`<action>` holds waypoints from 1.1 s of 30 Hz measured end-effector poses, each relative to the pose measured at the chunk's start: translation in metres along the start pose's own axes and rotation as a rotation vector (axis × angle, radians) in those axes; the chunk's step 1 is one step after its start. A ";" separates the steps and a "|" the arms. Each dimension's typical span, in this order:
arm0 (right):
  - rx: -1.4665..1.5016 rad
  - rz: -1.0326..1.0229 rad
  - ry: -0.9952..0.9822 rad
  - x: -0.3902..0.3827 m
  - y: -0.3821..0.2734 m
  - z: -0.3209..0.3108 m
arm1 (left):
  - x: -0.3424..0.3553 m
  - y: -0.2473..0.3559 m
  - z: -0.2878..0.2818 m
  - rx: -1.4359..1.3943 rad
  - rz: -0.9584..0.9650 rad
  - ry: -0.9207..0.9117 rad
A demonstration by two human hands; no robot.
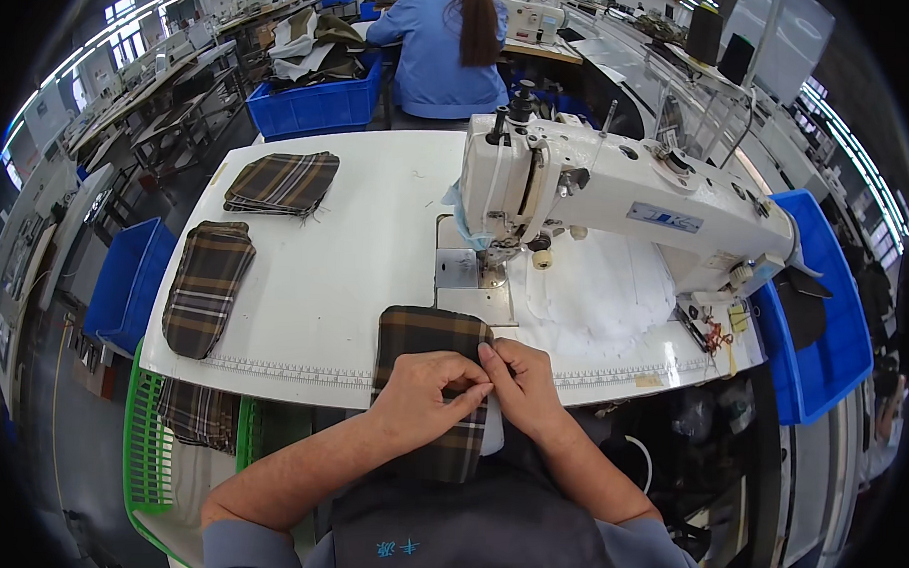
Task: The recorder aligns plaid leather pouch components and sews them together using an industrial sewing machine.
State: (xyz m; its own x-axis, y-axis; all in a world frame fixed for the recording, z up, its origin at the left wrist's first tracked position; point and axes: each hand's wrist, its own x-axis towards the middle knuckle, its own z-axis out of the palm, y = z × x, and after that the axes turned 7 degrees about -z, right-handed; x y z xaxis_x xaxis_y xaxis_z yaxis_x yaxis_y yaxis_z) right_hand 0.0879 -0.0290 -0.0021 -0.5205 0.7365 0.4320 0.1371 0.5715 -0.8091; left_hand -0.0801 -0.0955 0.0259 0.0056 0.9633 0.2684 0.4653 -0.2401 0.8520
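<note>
A brown, black and white plaid fabric piece (431, 333) with rounded corners hangs over the front edge of the white sewing table (324, 279). My left hand (426, 395) lies across it, thumb and index finger pinched together near its right edge. Beside it, my right hand (521, 384) is closed on that same edge, with the thumb on top. A bit of white material (492, 431) shows along the lower right side of the piece. Just beyond my hands stands a white sewing machine (618, 190), its needle area apart from the fabric.
Two stacks of plaid pieces, one farther back (283, 183) and one nearer (206, 290), lie on the left. White sheets (599, 289) rest under the machine arm. Blue bins (129, 278) flank the table. A green basket (148, 454) holds more plaid. A person in blue (438, 53) sits ahead.
</note>
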 end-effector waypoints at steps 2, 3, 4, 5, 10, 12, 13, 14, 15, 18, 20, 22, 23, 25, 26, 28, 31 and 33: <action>0.040 0.035 0.048 -0.007 0.005 -0.003 | 0.009 -0.003 -0.003 0.075 0.222 0.136; 0.084 0.020 0.064 -0.009 0.003 -0.006 | 0.018 0.007 -0.009 0.244 0.264 0.198; 0.082 0.024 0.073 -0.011 0.001 -0.009 | 0.025 0.018 -0.016 0.415 0.307 0.265; 0.039 -0.027 0.038 -0.013 0.001 -0.011 | 0.028 0.016 -0.015 0.412 0.256 0.251; 0.046 -0.149 -0.005 -0.013 -0.005 -0.013 | 0.026 -0.003 -0.023 0.066 0.044 -0.046; 0.041 -0.180 0.002 -0.012 -0.009 -0.018 | 0.027 -0.005 -0.023 -0.125 0.047 -0.091; 0.024 -0.221 -0.003 -0.011 -0.011 -0.020 | 0.028 -0.008 -0.024 -0.144 0.057 -0.094; 0.007 -0.262 -0.009 -0.012 -0.013 -0.020 | 0.024 -0.008 -0.024 -0.144 0.033 -0.094; -0.021 -0.300 -0.006 -0.011 -0.015 -0.020 | 0.025 -0.008 -0.024 -0.273 -0.042 -0.131; -0.064 -0.358 -0.004 -0.012 -0.015 -0.019 | 0.023 -0.003 -0.031 -0.526 -0.315 -0.259; -0.020 -0.327 0.047 -0.012 -0.013 -0.015 | 0.020 -0.003 -0.031 -0.419 -0.324 -0.222; 0.020 -0.302 0.102 -0.013 -0.013 -0.014 | 0.017 -0.004 -0.029 -0.410 -0.260 -0.138; 0.071 -0.240 0.118 -0.014 -0.013 -0.016 | 0.015 -0.004 -0.028 -0.401 -0.192 -0.054; 0.121 -0.174 0.135 -0.015 -0.012 -0.016 | 0.012 0.000 -0.024 -0.369 -0.158 0.005; 0.158 -0.140 0.146 -0.014 -0.011 -0.016 | 0.011 0.002 -0.022 -0.336 -0.123 0.065; 0.198 -0.106 0.156 -0.015 -0.009 -0.016 | 0.008 0.007 -0.020 -0.310 -0.121 0.081; 0.257 -0.058 0.193 -0.016 -0.011 -0.015 | 0.006 0.009 -0.021 -0.281 -0.109 0.103; 0.186 -0.098 0.167 -0.016 -0.015 -0.015 | 0.005 0.011 -0.021 -0.277 -0.101 0.110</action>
State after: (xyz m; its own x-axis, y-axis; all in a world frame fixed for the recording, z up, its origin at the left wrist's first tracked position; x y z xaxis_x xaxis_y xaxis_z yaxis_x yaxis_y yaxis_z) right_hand 0.1066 -0.0440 0.0095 -0.3749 0.7397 0.5589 -0.0720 0.5778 -0.8130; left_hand -0.0937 -0.0958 0.0456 -0.1313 0.9687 0.2107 0.1999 -0.1823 0.9627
